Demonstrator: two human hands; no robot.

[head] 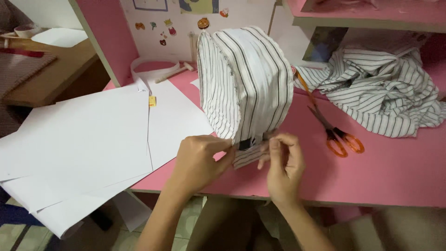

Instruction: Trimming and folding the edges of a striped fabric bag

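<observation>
Nearest the bottom of the frame, your two forearms come up from the lower edge and meet at the centre. Your left hand (197,160) pinches the lower edge of the striped fabric cap (244,83) between thumb and fingers, closed tight on the cloth. Your right hand (283,165) sits just beside it, fingers curled narrow and gripping the same hem, right by a small dark patch (245,144) on the band. The cap stands upright in the middle of the frame, its lower edge resting on the pink desk (395,172), its domed white body with thin dark stripes rising toward the top centre.

To the left of your hands, several large white paper sheets (83,139) overlap and hang over the desk's front edge toward the lower left. A small yellow tag (152,101) lies on the paper near its upper edge.

To the right of the cap, orange-handled scissors (337,137) lie on the desk, blades pointing toward the upper left. Farther right and higher, a crumpled heap of the same striped cloth (381,88) lies under a pink shelf (367,14).

At the back, upper centre, a white hoop-shaped strip (153,65) lies against the wall, with small cartoon stickers (167,28) above it. In the upper left stands a wooden table (46,69).
</observation>
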